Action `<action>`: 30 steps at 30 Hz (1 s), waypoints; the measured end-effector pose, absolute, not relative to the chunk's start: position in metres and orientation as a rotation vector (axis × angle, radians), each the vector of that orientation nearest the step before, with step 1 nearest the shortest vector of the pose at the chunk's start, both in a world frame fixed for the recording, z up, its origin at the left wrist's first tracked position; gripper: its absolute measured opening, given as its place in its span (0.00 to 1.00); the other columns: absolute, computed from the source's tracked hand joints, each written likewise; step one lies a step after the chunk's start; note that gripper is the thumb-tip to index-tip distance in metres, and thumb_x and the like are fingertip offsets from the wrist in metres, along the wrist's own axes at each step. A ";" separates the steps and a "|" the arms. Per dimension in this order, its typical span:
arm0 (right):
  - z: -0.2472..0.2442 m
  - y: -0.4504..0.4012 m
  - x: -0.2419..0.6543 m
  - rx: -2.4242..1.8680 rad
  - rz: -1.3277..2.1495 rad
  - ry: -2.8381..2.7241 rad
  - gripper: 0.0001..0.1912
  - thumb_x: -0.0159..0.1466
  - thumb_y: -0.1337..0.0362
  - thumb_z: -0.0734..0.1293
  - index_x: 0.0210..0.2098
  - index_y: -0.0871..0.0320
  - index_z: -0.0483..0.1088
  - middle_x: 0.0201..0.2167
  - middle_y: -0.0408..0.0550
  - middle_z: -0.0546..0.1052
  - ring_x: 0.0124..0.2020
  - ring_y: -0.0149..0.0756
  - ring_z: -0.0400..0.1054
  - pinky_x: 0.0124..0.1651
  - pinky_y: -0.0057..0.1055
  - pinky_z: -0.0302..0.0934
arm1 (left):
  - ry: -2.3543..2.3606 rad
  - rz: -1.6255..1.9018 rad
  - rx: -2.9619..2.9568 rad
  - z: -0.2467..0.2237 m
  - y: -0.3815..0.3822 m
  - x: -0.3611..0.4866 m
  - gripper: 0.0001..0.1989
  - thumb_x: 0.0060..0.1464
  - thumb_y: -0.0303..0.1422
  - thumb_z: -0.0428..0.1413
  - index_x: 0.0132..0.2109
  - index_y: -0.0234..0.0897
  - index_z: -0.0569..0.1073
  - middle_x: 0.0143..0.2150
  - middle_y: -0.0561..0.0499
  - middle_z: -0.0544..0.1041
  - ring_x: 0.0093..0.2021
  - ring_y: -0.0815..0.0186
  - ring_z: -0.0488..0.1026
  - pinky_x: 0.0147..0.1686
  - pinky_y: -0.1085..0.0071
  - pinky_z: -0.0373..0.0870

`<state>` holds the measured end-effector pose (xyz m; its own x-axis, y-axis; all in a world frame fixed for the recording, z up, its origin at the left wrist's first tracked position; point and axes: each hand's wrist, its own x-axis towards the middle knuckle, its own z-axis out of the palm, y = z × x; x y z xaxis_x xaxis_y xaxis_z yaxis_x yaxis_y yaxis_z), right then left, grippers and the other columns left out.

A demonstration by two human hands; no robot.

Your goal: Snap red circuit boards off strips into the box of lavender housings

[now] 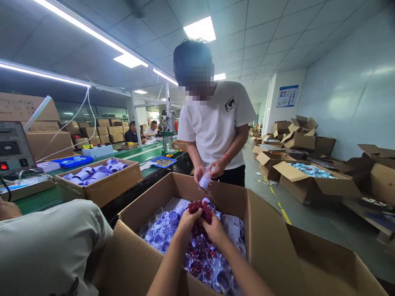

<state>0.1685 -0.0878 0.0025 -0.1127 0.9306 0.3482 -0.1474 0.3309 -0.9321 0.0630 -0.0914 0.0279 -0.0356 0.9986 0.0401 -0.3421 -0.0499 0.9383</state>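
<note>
Both my hands are over a large open cardboard box [268, 230]. My left hand [189, 222] is closed around some small dark red round pieces [195, 206], its thumb on top. Close beside it, my right hand [215, 231] is closed on more of these red pieces [207, 213]. More red pieces [196, 268] lie below my hands among light purple plastic cylinders [157, 234], many in transparent bags. The exact kind of the red pieces is too small to tell.
Across the box, a person [212, 123] in a white shirt holds a bagged purple cylinder [204, 181]. A grey sleeve [52, 246] is close on my left. A carton of purple cylinders [95, 189] and a blue tray [163, 162] stand on the green bench. Open cartons [311, 181] line the right.
</note>
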 end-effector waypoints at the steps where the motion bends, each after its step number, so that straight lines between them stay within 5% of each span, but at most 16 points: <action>1: 0.003 -0.089 0.168 -0.765 1.195 -1.357 0.21 0.52 0.55 0.70 0.43 0.56 0.74 0.41 0.48 0.81 0.46 0.45 0.73 0.53 0.41 0.63 | 0.907 1.363 0.961 0.029 -0.094 0.060 0.26 0.25 0.47 0.70 0.31 0.32 0.77 0.29 0.44 0.80 0.31 0.58 0.76 0.35 0.66 0.70; 5: 0.005 -0.095 0.168 -0.775 1.467 -1.297 0.23 0.45 0.55 0.75 0.40 0.58 0.75 0.33 0.46 0.82 0.40 0.46 0.74 0.51 0.44 0.63 | 0.814 1.262 0.972 0.029 -0.099 0.053 0.26 0.28 0.47 0.70 0.32 0.32 0.77 0.30 0.44 0.80 0.33 0.58 0.76 0.37 0.67 0.69; 13: 0.012 -0.096 0.171 -0.828 1.487 -1.193 0.23 0.38 0.54 0.77 0.33 0.57 0.76 0.29 0.45 0.81 0.37 0.45 0.74 0.51 0.44 0.61 | 0.762 1.261 0.991 0.032 -0.101 0.055 0.30 0.33 0.52 0.66 0.40 0.35 0.76 0.36 0.44 0.80 0.38 0.58 0.76 0.41 0.67 0.68; 21: 0.017 -0.099 0.170 -0.765 1.561 -1.123 0.25 0.41 0.52 0.75 0.36 0.58 0.76 0.30 0.47 0.81 0.37 0.45 0.75 0.48 0.44 0.64 | 0.760 1.275 0.998 0.034 -0.103 0.054 0.30 0.35 0.50 0.66 0.44 0.37 0.77 0.39 0.44 0.80 0.46 0.52 0.74 0.47 0.62 0.67; 30: 0.005 -0.089 0.169 -1.055 0.859 -1.439 0.12 0.54 0.61 0.63 0.34 0.58 0.75 0.33 0.50 0.81 0.36 0.44 0.74 0.43 0.38 0.65 | 0.978 1.538 1.216 0.017 -0.084 0.066 0.19 0.39 0.47 0.62 0.36 0.38 0.76 0.38 0.46 0.80 0.45 0.55 0.74 0.50 0.64 0.66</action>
<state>0.1686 -0.0892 0.0049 -0.0010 0.9394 0.3429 0.1433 0.3395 -0.9296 0.0663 -0.0835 0.0168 -0.0947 0.9629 0.2528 -0.1794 -0.2663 0.9471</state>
